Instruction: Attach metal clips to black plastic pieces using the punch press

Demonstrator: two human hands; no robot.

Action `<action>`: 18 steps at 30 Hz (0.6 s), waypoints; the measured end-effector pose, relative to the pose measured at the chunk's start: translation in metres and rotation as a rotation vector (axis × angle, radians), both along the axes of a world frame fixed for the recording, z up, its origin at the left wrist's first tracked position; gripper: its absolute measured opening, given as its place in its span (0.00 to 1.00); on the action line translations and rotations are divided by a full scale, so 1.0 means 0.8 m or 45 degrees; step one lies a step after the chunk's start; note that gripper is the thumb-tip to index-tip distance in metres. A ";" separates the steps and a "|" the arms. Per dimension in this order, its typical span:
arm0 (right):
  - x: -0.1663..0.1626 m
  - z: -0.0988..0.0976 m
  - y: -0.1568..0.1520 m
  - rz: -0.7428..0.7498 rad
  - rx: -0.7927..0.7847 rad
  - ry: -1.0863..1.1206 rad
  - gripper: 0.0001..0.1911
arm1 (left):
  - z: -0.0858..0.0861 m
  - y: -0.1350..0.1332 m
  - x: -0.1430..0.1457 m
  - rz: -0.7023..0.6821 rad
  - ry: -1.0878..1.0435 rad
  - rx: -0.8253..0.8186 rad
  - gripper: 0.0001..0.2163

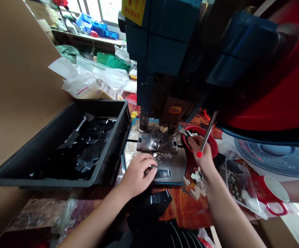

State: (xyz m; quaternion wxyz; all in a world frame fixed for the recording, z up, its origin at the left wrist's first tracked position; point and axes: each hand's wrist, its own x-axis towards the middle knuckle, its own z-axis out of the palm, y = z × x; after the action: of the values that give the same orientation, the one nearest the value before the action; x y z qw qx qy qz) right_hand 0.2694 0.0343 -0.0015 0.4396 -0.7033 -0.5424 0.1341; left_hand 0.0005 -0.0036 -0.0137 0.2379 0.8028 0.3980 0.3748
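Note:
My left hand (138, 171) rests on the dark base plate (176, 162) of a blue press machine (164, 55), its fingers pinching a small black flat part (162, 173). My right hand (202, 151) hovers beside the press die (157, 140) and grips a thin metal rod with a red tip (206, 135). Just behind that hand sits a red shallow dish (213, 143). Small silvery bits (162, 155) lie scattered on the plate between my hands.
A black bin (61, 172) of flat black parts stands on the left, next to cardboard (15, 86). A clear bag of small parts (235, 182) and a red-and-white cup (274, 193) lie to the right. Another black part (159, 199) lies near the table's front edge.

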 end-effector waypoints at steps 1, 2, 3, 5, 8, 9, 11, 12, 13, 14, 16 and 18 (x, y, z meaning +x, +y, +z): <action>0.017 -0.003 -0.008 -0.040 -0.019 0.007 0.19 | 0.001 -0.002 0.001 -0.057 0.093 0.017 0.05; 0.031 -0.007 -0.016 -0.094 -0.078 -0.005 0.19 | 0.001 -0.004 0.002 -0.088 0.171 0.031 0.05; 0.041 -0.010 -0.024 -0.137 -0.096 -0.060 0.20 | 0.001 -0.006 0.003 -0.101 0.232 0.042 0.06; 0.042 -0.014 -0.039 -0.186 -0.054 -0.210 0.20 | 0.000 -0.008 0.005 -0.091 0.307 0.048 0.08; -0.001 -0.013 -0.056 0.037 0.047 -0.336 0.13 | -0.001 -0.007 0.007 -0.080 0.343 0.035 0.07; -0.022 -0.013 -0.059 0.233 0.025 -0.341 0.11 | -0.001 -0.007 0.007 -0.079 0.350 0.027 0.07; -0.061 -0.012 -0.061 0.630 -0.064 -0.426 0.09 | -0.001 -0.006 0.007 -0.073 0.368 0.012 0.07; -0.077 -0.012 -0.060 0.694 -0.083 -0.469 0.09 | -0.001 -0.006 0.007 -0.066 0.381 0.006 0.07; -0.088 -0.013 -0.058 0.741 -0.107 -0.520 0.08 | -0.001 -0.006 0.007 -0.056 0.394 0.000 0.08; -0.096 -0.015 -0.056 0.749 -0.126 -0.567 0.08 | -0.002 -0.006 0.007 -0.047 0.404 -0.005 0.09; -0.101 -0.017 -0.053 0.750 -0.157 -0.649 0.07 | -0.003 -0.007 0.007 -0.035 0.415 -0.014 0.09; -0.099 -0.015 -0.050 0.755 -0.161 -0.689 0.07 | -0.003 -0.007 0.007 -0.029 0.407 -0.022 0.09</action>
State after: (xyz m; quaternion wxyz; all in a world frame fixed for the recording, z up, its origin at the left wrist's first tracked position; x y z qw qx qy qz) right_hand 0.1901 -0.0056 -0.0138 0.1790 -0.5518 -0.8086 0.0983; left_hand 0.0060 -0.0092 -0.0161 0.1827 0.8547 0.4247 0.2362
